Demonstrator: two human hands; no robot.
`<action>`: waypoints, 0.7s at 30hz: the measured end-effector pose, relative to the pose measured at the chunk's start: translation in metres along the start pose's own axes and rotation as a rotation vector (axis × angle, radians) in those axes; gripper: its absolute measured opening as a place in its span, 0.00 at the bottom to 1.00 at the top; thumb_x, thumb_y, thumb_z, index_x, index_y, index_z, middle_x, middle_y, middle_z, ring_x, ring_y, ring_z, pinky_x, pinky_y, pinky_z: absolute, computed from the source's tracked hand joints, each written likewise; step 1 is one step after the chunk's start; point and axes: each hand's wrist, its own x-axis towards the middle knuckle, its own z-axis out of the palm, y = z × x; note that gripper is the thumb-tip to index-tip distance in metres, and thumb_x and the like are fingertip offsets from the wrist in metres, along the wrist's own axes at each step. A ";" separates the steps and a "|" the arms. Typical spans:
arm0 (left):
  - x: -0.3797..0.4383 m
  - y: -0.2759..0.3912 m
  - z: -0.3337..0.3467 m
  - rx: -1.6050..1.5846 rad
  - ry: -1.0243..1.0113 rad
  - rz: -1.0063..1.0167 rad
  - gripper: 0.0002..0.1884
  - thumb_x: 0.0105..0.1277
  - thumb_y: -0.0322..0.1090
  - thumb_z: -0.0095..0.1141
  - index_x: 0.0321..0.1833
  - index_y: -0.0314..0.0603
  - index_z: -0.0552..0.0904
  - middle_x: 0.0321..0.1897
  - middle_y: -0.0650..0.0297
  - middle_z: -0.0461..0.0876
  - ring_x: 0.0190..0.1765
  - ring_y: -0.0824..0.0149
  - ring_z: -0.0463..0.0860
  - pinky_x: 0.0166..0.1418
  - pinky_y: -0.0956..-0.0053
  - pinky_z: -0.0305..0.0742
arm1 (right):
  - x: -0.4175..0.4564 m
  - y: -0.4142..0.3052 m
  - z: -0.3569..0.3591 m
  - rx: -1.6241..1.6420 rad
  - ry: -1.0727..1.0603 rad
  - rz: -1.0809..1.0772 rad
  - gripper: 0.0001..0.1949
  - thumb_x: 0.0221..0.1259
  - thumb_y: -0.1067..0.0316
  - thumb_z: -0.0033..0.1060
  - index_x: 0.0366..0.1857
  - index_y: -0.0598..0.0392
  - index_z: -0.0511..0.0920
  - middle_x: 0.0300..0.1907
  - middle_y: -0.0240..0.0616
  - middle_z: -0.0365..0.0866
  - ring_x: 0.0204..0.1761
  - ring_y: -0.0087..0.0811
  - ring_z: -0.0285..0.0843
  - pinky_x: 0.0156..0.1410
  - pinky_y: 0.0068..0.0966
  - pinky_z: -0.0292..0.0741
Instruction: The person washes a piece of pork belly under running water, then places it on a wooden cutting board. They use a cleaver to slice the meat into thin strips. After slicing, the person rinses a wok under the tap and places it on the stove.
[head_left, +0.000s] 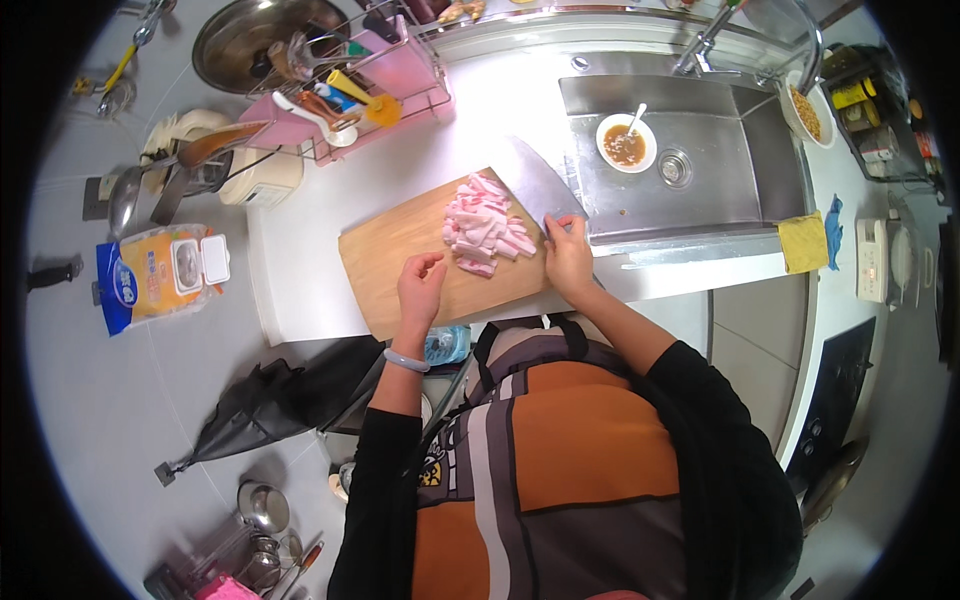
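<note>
Strips of raw fatty pork (484, 221) are heaped on the right half of a wooden cutting board (390, 244). My left hand (421, 289) hovers over the board's near edge, left of the meat, its fingers loosely curled around nothing. Along the board's right side lies a broad kitchen knife (541, 180), its blade pointing away from me toward the back of the counter. My right hand (568, 251) is at the heel of that blade with thumb and fingers closed on it. The hand covers most of the handle.
Right of the knife is a steel sink (712, 135) holding a white bowl (602, 139) of brown liquid with a spoon. A pink utensil rack (405, 67) stands at the back left. A yellow cloth (801, 244) lies by the sink's right corner. A wipes pack (154, 274) hangs at left.
</note>
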 end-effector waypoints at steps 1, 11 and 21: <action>-0.003 -0.001 -0.002 -0.014 0.007 -0.017 0.10 0.64 0.29 0.62 0.47 0.35 0.85 0.42 0.60 0.84 0.44 0.68 0.83 0.50 0.74 0.77 | 0.001 0.003 0.004 0.003 0.027 0.017 0.17 0.60 0.67 0.60 0.54 0.56 0.78 0.45 0.45 0.75 0.43 0.48 0.79 0.48 0.42 0.75; -0.013 -0.033 -0.023 -0.122 -0.084 -0.084 0.10 0.66 0.28 0.60 0.49 0.32 0.83 0.42 0.58 0.84 0.45 0.67 0.82 0.52 0.72 0.78 | -0.004 -0.006 0.048 0.159 -0.148 0.419 0.15 0.72 0.56 0.43 0.48 0.55 0.74 0.44 0.55 0.78 0.49 0.57 0.76 0.53 0.50 0.71; 0.055 0.046 0.008 -0.054 -0.185 0.216 0.11 0.68 0.25 0.54 0.51 0.29 0.81 0.44 0.57 0.82 0.45 0.65 0.80 0.52 0.71 0.76 | -0.103 0.029 -0.060 -0.085 0.230 0.154 0.10 0.61 0.63 0.59 0.37 0.60 0.81 0.40 0.48 0.80 0.47 0.51 0.78 0.54 0.41 0.75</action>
